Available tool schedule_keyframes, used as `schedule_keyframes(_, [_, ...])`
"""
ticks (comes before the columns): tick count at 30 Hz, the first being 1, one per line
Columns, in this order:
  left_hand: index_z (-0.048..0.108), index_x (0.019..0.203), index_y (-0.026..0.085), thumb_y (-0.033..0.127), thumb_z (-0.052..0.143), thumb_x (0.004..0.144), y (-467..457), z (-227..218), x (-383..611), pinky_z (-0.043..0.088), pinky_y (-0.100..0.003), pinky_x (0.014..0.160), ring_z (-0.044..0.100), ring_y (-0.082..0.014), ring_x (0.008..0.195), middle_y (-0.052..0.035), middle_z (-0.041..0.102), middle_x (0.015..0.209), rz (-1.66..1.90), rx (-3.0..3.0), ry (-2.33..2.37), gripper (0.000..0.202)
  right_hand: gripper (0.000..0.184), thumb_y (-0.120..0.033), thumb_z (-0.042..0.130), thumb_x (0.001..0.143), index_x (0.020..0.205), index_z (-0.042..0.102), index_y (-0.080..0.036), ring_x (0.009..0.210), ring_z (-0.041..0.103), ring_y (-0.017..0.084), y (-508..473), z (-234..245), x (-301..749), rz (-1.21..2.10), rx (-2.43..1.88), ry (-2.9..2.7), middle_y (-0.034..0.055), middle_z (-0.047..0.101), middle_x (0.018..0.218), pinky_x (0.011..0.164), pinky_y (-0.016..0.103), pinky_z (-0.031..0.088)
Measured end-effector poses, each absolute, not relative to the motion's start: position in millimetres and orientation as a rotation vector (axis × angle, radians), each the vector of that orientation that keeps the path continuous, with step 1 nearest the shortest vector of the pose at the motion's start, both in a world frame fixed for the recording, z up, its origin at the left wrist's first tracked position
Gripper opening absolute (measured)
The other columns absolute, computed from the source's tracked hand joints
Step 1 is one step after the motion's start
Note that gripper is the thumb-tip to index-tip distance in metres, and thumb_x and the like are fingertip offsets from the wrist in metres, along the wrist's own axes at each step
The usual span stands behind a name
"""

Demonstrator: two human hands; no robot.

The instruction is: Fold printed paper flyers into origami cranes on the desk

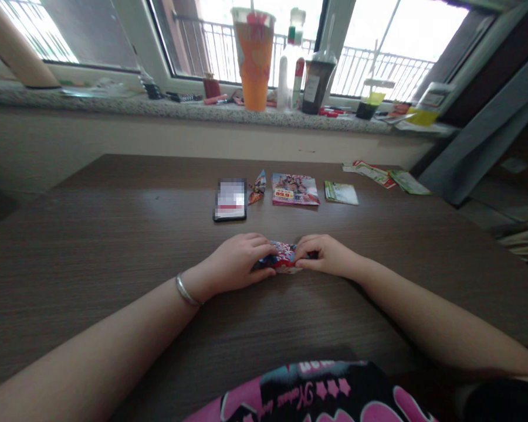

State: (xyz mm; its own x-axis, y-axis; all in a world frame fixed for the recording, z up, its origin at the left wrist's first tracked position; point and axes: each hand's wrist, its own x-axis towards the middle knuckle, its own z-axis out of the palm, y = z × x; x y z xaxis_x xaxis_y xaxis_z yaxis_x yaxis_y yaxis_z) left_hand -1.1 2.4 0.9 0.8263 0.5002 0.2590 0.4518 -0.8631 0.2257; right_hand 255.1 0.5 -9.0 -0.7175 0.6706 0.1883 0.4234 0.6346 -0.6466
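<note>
A colourful printed paper (285, 253), folded into a narrow strip, lies crosswise near the middle of the dark wooden table (114, 246). My left hand (246, 258), with a silver bangle at its wrist, is closed over the paper's left end. On the right end, my right hand (321, 255) pinches it between thumb and fingers. The covered ends of the paper are hidden under my fingers. Beyond my hands lie a phone (230, 200) with a blurred screen, a small folded paper piece (257, 187) and a printed leaflet (295, 190) with a price on it.
A green and white paper (341, 193) lies right of the leaflet, with several more slips (376, 174) at the back right. Along the granite windowsill (180, 106) stand a tall orange drink cup (255, 64), a dark drink cup (317, 82) and bottles.
</note>
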Motion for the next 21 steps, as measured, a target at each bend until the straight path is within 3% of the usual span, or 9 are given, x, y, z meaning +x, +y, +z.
schedule_keyframes(6, [0.041, 0.135, 0.02, 0.04, 0.067, 0.081, 1, -6, -1, 0.049, -0.042, 0.094, 0.057, -0.0262, 0.111, -0.0112, 0.057, 0.125, 0.521, 2.797, 0.854, 0.063, 0.011, -0.024, 0.061, 0.084, 0.076, 0.065, -0.017, 0.073, 0.059, 0.014, -3, -9, 252, 0.682, -1.002, -2.418, 0.0028, 0.065, 0.077, 0.07, 0.027, 0.046])
schedule_keyframes(9, [0.036, 0.136, 0.019, 0.044, 0.07, 0.077, 1, -12, -1, 0.045, -0.045, 0.101, 0.048, -0.0291, 0.123, -0.0153, 0.045, 0.135, 0.677, 2.79, 0.876, 0.073, 0.011, -0.023, 0.059, 0.083, 0.074, 0.063, -0.017, 0.069, 0.056, 0.013, -2, -10, 253, 0.674, -1.137, -2.373, 0.002, 0.063, 0.074, 0.064, 0.025, 0.044])
schedule_keyframes(13, [0.047, 0.125, 0.019, 0.041, 0.066, 0.082, -1, -11, -2, 0.045, -0.045, 0.101, 0.046, -0.0292, 0.121, -0.015, 0.045, 0.129, 0.783, 2.908, 0.818, 0.052, 0.014, -0.025, 0.058, 0.083, 0.071, 0.061, -0.017, 0.066, 0.054, 0.013, 0, -10, 254, 0.677, -1.22, -2.325, 0.0015, 0.062, 0.071, 0.06, 0.024, 0.041])
schedule_keyframes(17, [0.062, 0.105, 0.026, 0.028, 0.056, 0.09, -6, -1, 0, 0.042, -0.041, 0.099, 0.049, -0.0239, 0.109, -0.0059, 0.055, 0.116, 0.614, 3.18, 0.666, 0.016, 0.015, -0.026, 0.058, 0.082, 0.071, 0.06, -0.017, 0.064, 0.053, 0.012, 1, -11, 254, 0.702, -1.265, -2.259, 0.001, 0.062, 0.07, 0.059, 0.024, 0.041])
schedule_keyframes(21, [0.066, 0.096, 0.027, 0.027, 0.052, 0.094, -7, 3, 1, 0.038, -0.038, 0.097, 0.049, -0.0217, 0.107, -0.0025, 0.063, 0.106, 0.488, 3.282, 0.593, 0.014, 0.017, -0.029, 0.059, 0.081, 0.069, 0.06, -0.017, 0.06, 0.051, 0.011, 1, -14, 253, 0.773, -1.327, -2.169, 0.0001, 0.061, 0.068, 0.055, 0.023, 0.039])
